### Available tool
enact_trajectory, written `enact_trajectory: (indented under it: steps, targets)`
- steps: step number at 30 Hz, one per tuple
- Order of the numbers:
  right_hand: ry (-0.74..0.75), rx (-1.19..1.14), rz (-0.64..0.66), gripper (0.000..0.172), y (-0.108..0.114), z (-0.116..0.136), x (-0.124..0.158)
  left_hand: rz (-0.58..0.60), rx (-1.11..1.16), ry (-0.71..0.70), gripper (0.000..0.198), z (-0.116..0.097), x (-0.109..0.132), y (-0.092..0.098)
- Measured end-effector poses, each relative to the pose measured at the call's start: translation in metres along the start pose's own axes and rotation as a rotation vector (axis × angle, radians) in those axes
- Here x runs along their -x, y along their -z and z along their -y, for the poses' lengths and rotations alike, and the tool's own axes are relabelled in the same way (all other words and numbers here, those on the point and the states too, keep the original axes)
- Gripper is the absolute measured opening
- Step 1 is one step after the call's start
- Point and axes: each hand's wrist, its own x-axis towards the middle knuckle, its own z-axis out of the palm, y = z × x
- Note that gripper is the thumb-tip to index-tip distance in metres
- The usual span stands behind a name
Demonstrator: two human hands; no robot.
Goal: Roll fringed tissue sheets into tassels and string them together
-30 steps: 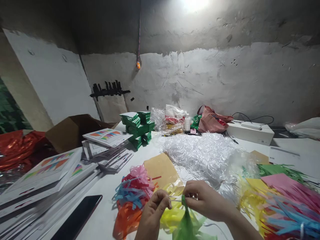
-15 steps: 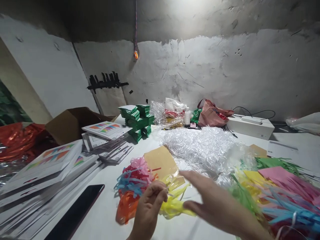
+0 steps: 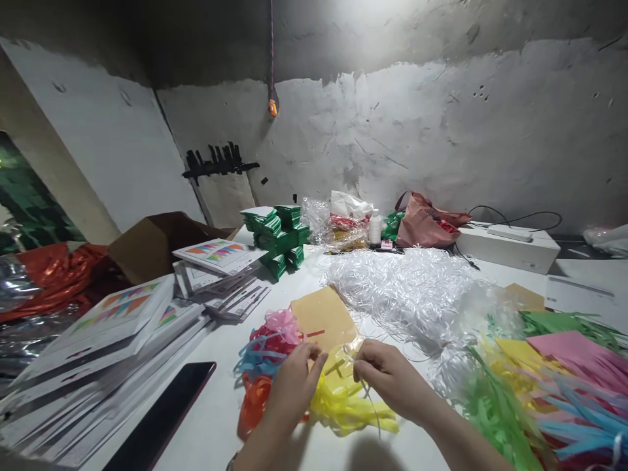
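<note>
My right hand (image 3: 385, 376) is closed in a pinch on a thin white ribbon (image 3: 371, 402), whose loose end hangs down toward the table. Opposite it, my left hand (image 3: 297, 379) has its fingers curled and thumb against them; whatever they grip is hidden. Between and below both hands lies a yellow tassel (image 3: 350, 405) of cut paper strips. Behind it rests a tan envelope-like sheet (image 3: 324, 317). Pink and blue tassels (image 3: 272, 333) and an orange tassel (image 3: 255, 396) lie just left of my left hand.
Stacked printed cards (image 3: 112, 340) and a black phone (image 3: 164, 412) are on the left. Green bundles (image 3: 279, 242) stand behind. A heap of white ribbon (image 3: 402, 281) spreads across the middle. More coloured tassels, including pink (image 3: 574, 353), lie right, before a white box (image 3: 510, 248).
My right hand, blurred and stretched out before, has drawn in and now pinches the white ribbon. My left hand has turned slightly over the tassels. The view has shifted a little left.
</note>
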Motion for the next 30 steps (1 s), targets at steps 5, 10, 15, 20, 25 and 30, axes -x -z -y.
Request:
enact_trajectory:
  steps: [5,10,15,20,25,30]
  targets:
    - [-0.139,-0.260,0.007,0.014,-0.011,-0.007,-0.005,0.036,-0.191,0.104,0.017,0.021,-0.009,-0.015]
    - [-0.270,-0.407,-0.045,0.010,-0.009,-0.013,-0.008,0.052,-0.002,0.051,0.007,0.002,-0.002,-0.011]
    - [-0.237,-0.452,-0.112,0.016,0.005,-0.007,-0.009,0.183,0.431,0.066,0.033,-0.023,0.021,-0.008]
    - [-0.118,-0.507,-0.046,0.037,0.009,0.009,-0.001,0.406,1.220,0.294,0.033,-0.030,0.033,-0.017]
    - [-0.091,-0.567,0.076,0.033,-0.003,0.012,0.005,0.430,1.314,0.325,0.033,-0.031,0.033,-0.024]
    - [-0.054,-0.562,0.087,0.021,-0.013,0.007,0.005,0.490,1.316,0.362,0.036,-0.030,0.037,-0.031]
